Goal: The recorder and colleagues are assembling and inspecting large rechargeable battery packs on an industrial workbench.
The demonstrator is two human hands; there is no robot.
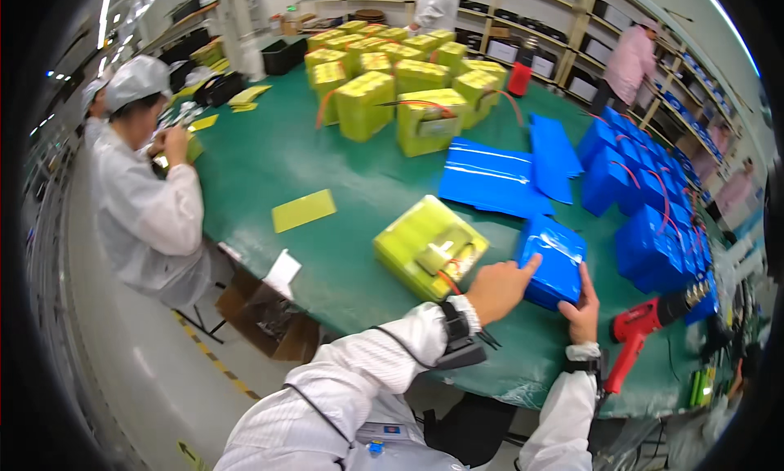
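A blue shrink-wrapped block (555, 259) lies on the green table (269, 161) in front of me. My left hand (500, 288) rests against its near left edge, forefinger stretched along the side. My right hand (581, 308) grips its near right corner. Just left of it lies a yellow-green wrapped battery pack (425, 242) with red wires and a taped label, touching my left hand's side.
A red heat gun (653, 320) lies at my right. Flat blue sleeves (494, 177) and stacked blue blocks (645, 202) fill the right; several yellow packs (392, 79) stand at the back. A seated person in white (147, 193) works at the left; a yellow sheet (304, 210) lies mid-table.
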